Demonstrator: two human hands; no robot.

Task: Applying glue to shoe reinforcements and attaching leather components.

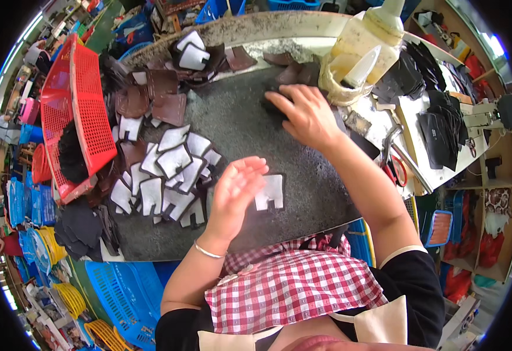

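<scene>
My left hand point(235, 193) hovers over the near middle of the dark work board point(232, 126), fingers stretched out and holding nothing. Right beside its fingers lies a single white-faced, dark-edged cut piece point(269, 193) with a notch. My right hand point(311, 114) reaches to the far right of the board, fingers apart and curved down over a very dark patch. Whether that is a black piece or shadow, I cannot tell. Just beyond are brown leather-like pieces point(300, 72). A loose heap of notched white-faced pieces point(174, 161) lies left of my left hand.
A red perforated basket point(92, 111) stands tilted at the left edge, near stacked black pieces point(80, 228). At the back right is a cloudy plastic bottle point(370, 41) with a crusted cup. Red-handled scissors point(395, 171) and black pieces point(440, 131) lie to the right.
</scene>
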